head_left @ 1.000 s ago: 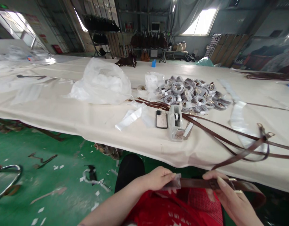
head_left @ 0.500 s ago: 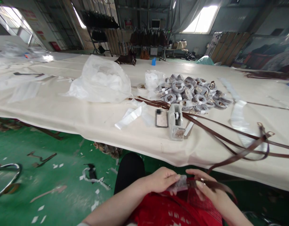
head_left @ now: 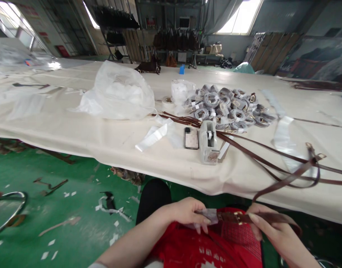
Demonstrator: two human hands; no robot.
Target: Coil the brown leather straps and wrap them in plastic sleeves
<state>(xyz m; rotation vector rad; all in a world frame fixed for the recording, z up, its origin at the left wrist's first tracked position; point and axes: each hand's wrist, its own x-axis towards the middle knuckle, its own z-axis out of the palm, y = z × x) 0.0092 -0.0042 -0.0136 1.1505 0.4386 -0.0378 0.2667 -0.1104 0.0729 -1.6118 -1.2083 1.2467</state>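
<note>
A brown leather strap (head_left: 228,217) with a small gold buckle stretches between my hands above my lap. My left hand (head_left: 189,213) pinches its end where clear plastic film (head_left: 211,215) covers it. Farther along, beyond the buckle, my right hand (head_left: 261,223) is closed on the bare leather. From there the strap loops behind the right wrist, and a length rises onto the table edge, where metal clips (head_left: 321,156) show at the strap ends. Other brown straps (head_left: 249,150) lie across the table in front of me, running under a tape dispenser (head_left: 209,143).
On the cream-covered table (head_left: 104,141) are a large white plastic bag (head_left: 121,91), a heap of coiled, wrapped straps (head_left: 226,106), a roll of tape (head_left: 167,99) and a strip of white film (head_left: 154,136). Scraps litter the green floor (head_left: 84,197).
My right hand has moved right along the strap, away from my left hand. More brown leather and the gold buckle now show between them.
</note>
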